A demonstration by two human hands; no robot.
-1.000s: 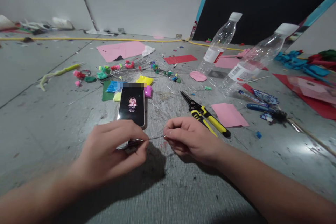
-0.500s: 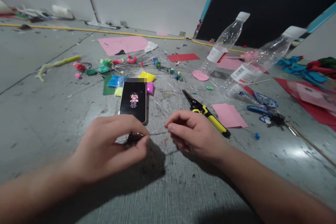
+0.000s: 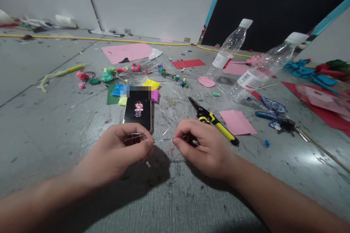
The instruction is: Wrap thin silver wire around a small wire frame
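A thin silvery wire (image 3: 164, 140) runs between my two hands, low over the grey floor. My left hand (image 3: 123, 149) pinches it with thumb and forefinger; loops of wire show inside the curled fingers. On the other side my right hand (image 3: 203, 147) pinches the wire too, and a small loop peeks out behind its thumb. Just beyond my left hand lies a phone (image 3: 138, 111) with a lit lock screen. Yellow-and-black pliers (image 3: 216, 120) rest right behind my right hand, jaws pointing away to the left.
Two clear plastic bottles (image 3: 222, 58) stand at the back right. Small packets (image 3: 151, 84) lie round the phone's far end. Wires with coloured clay bits (image 3: 136, 67) spread behind it. Pink paper (image 3: 237, 122) lies beside the pliers. A yellow cable (image 3: 109, 40) follows the wall.
My left hand has turned slightly, so wire loops now show in it. Both hands stay close together with the wire between them. The whole view has shifted slightly.
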